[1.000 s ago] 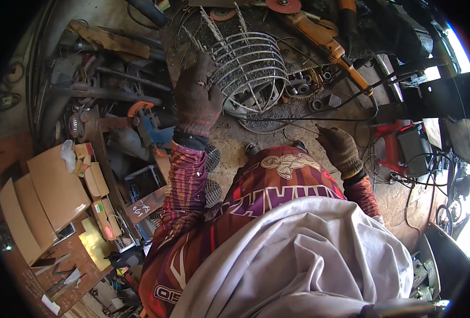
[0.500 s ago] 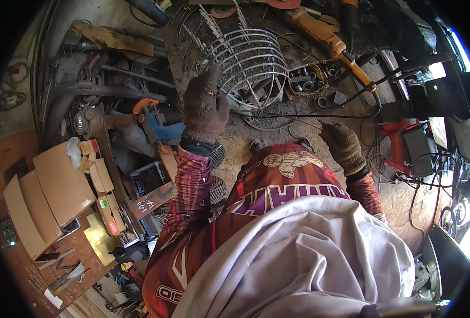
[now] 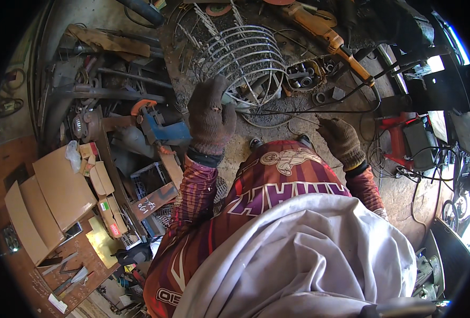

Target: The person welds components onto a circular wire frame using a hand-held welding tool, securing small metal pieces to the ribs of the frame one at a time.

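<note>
Curling beside the near left rim of the wire basket [image 3: 250, 64], the gloved left hand [image 3: 211, 114] covers part of it; I cannot tell whether its grip has hold. Half-closed, the right hand [image 3: 342, 142] sits at the end of a thin rod [image 3: 296, 117]; whether it pinches it is unclear. Over the last second the left hand has shifted nearer along the basket, suggesting handling now centres on its near end. Far right lies an orange power tool [image 3: 325, 36]; left, a blue clamp [image 3: 169, 131].
</note>
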A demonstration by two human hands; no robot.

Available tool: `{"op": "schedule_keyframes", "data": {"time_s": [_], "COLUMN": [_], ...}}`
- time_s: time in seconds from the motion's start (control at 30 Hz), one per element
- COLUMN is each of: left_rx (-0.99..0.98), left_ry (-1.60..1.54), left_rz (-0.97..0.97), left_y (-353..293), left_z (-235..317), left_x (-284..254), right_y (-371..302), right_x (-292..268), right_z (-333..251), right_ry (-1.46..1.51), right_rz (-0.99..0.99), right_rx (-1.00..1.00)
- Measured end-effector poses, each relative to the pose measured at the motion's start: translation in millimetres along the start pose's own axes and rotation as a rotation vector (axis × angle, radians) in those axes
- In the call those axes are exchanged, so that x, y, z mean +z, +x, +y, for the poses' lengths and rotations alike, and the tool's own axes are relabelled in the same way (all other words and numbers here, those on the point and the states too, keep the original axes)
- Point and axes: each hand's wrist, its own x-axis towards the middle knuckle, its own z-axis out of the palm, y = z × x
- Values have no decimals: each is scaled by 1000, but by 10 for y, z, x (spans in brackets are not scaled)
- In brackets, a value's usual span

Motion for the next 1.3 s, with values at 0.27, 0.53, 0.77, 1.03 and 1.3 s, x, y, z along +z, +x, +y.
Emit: {"op": "schedule_keyframes", "data": {"time_s": [0.27,0.53,0.77,1.03,1.3], "left_rx": [-90,-665,-980,-904,-1030], "left_ry": [-173,-470,-573,-540,-931], "left_rz": [-158,-235,-77,-32,155], "left_y": [-495,-727,-568,-783,-813], "left_z": [309,304,196,-89,-39], "left_x": [5,30,42,311,375], "right_y": [315,937,1350,1377,1374], "right_x": [-188,-235,33,181,434], "right_z": [-198,-449,-210,-170,41], "right_ry": [412,630,434,401,480], "right_rz": [-202,-346,-187,-210,-85], "right_rx": [-90,201,-256,109,59]}}
